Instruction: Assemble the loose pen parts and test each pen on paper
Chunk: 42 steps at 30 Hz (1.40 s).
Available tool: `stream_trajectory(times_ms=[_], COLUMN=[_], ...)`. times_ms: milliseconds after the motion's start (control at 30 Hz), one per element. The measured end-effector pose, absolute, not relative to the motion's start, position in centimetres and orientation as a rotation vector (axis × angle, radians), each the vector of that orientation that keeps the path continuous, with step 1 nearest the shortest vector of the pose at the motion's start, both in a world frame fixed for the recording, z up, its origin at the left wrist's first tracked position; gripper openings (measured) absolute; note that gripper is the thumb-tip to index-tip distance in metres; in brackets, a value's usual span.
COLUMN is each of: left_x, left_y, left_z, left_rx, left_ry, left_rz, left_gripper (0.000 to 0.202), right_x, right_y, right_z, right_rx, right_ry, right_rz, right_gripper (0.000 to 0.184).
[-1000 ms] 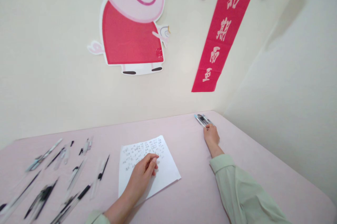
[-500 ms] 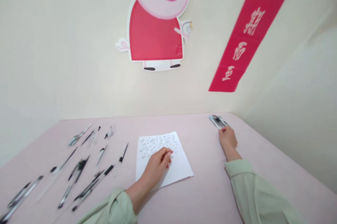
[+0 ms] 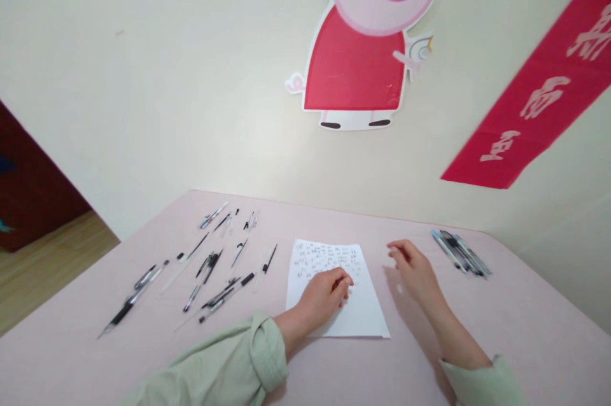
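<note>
My left hand [image 3: 327,294] rests on a white sheet of paper [image 3: 360,317] covered in handwriting on its upper part. Its fingers are curled together, and nothing shows in them. To the right of the sheet, my right hand [image 3: 410,266] hovers over the table, fingers loosely bent and apart, holding nothing visible. Beyond it lies a bunch of pens [image 3: 461,253], side by side near the far right corner. Left of the paper, pen parts are scattered, among them a black-gripped pen [image 3: 126,312], a pen [image 3: 203,282] and a thin refill [image 3: 271,258].
The pink table [image 3: 334,374] backs onto a pale wall. A cartoon pig cutout [image 3: 356,69] and a red banner [image 3: 515,119] with white characters hang there. Wooden floor [image 3: 48,272] and something dark reddish-brown [image 3: 28,189] show at the left.
My right hand has left the bunch of pens and moved left toward the paper, its fingers loosened. My left hand stays on the sheet. The view has swung left.
</note>
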State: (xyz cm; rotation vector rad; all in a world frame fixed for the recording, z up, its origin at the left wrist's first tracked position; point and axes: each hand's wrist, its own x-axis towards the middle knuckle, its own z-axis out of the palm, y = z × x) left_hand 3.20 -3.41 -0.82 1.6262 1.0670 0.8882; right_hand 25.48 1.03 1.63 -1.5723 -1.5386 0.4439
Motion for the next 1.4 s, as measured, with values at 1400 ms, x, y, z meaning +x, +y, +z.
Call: stream_trajectory(times_ms=[1400], left_x=[-9.3], left_y=[-4.4], left_z=[1.2], left_rx=[2.215], left_ry=[2.26], left_rz=[0.573], left_gripper=[0.012], right_x=[16.7], right_y=[-0.1], right_z=[-2.0], right_rx=[-1.273], right_ry=[-1.623], right_rz=[0.799], right_gripper=[0.029])
